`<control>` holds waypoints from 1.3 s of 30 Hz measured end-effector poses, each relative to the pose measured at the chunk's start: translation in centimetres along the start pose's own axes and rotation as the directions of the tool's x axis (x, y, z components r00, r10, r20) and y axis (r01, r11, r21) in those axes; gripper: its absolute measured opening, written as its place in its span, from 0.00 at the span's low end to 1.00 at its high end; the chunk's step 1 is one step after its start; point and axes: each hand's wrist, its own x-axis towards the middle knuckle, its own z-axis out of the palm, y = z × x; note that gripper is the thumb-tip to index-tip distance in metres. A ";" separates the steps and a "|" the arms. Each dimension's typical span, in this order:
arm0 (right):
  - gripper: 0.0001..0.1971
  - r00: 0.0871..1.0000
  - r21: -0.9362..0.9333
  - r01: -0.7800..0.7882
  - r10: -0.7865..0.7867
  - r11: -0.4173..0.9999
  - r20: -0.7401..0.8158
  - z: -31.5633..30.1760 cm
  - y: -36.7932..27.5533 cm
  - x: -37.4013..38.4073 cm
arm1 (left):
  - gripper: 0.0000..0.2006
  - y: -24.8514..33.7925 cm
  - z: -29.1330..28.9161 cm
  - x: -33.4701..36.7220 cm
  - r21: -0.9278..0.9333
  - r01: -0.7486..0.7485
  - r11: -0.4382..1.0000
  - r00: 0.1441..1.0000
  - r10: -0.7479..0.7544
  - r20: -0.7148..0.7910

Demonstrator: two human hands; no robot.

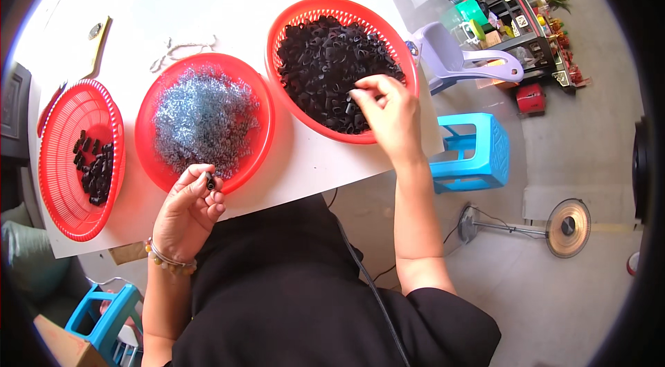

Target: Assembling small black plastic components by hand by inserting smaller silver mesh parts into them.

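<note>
My left hand (188, 209) is raised in front of the red plate, its thumb and fingers closed on a small black tube-shaped piece (210, 182) with a round opening. Over the right-hand red basket (409, 69), my right hand (389, 112) is pinched at a small black piece (351, 105). Many similar black pieces (322, 65) fill that basket. A heap of tiny shiny silvery-blue parts (201, 117) lies on the red plate (147, 133) between the two baskets. At the left, another red basket (62, 159) holds a smaller group of black pieces (97, 173).
Everything stands on a white table (305, 173). White string (183, 47) and a yellow strip-shaped object (100, 41) lie farther back. To the right are a blue stool (478, 152), a lilac chair (457, 62), a standing fan (568, 227) and a loaded shelf (512, 13).
</note>
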 end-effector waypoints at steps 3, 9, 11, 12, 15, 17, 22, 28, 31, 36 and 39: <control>0.07 0.998 -0.125 -0.002 -0.006 0.992 -0.062 -0.5 2.3 1.0 | 0.12 0.1 0.1 0.1 0.002 0.007 1.000 1.000 -0.007 0.020; 0.09 0.982 -0.284 0.178 -0.187 0.942 -0.005 0.7 2.4 2.3 | 0.11 -0.2 0.1 0.0 -0.010 0.006 1.000 1.000 -0.006 0.008; 0.08 0.982 -0.309 0.180 -0.189 0.934 0.001 0.8 3.2 2.6 | 0.11 -0.2 0.3 -0.1 -0.008 0.012 1.000 1.000 -0.012 0.022; 0.08 0.981 -0.327 0.188 -0.195 0.926 0.012 1.1 3.0 2.9 | 0.11 -0.2 0.3 -0.2 -0.008 0.012 1.000 1.000 -0.011 0.028; 0.06 0.988 -0.188 0.152 -0.151 0.970 0.019 0.8 2.1 2.5 | 0.10 0.0 0.2 -0.4 -0.031 0.010 0.999 0.999 -0.008 0.037; 0.06 0.990 -0.021 0.137 -0.138 0.990 -0.006 0.8 1.1 1.8 | 0.10 0.1 0.3 -0.3 -0.029 -0.003 1.000 1.000 0.003 0.014; 0.05 0.986 0.471 -0.070 -0.012 0.879 0.169 -0.4 -3.6 -2.0 | 0.10 0.1 1.5 0.2 -0.021 0.012 1.000 1.000 -0.012 -0.009; 0.05 0.810 0.708 -0.407 -0.130 0.577 0.572 2.7 -8.4 -5.3 | 0.08 -0.3 1.9 0.1 -0.053 0.001 0.999 1.000 -0.001 0.001; 0.05 0.784 0.746 -0.464 -0.171 0.478 0.597 4.6 -9.2 -6.0 | 0.07 -0.5 2.0 -0.1 -0.022 -0.038 0.999 0.999 0.038 -0.014; 0.04 0.796 0.736 -0.452 -0.144 0.504 0.587 5.9 -9.5 -6.4 | 0.07 -0.6 2.2 -0.3 0.040 -0.101 0.994 0.994 0.102 -0.028; 0.03 0.809 0.736 -0.434 -0.136 0.521 0.573 6.0 -9.9 -6.4 | 0.07 -0.7 2.4 -0.3 0.071 -0.117 0.991 0.992 0.119 -0.034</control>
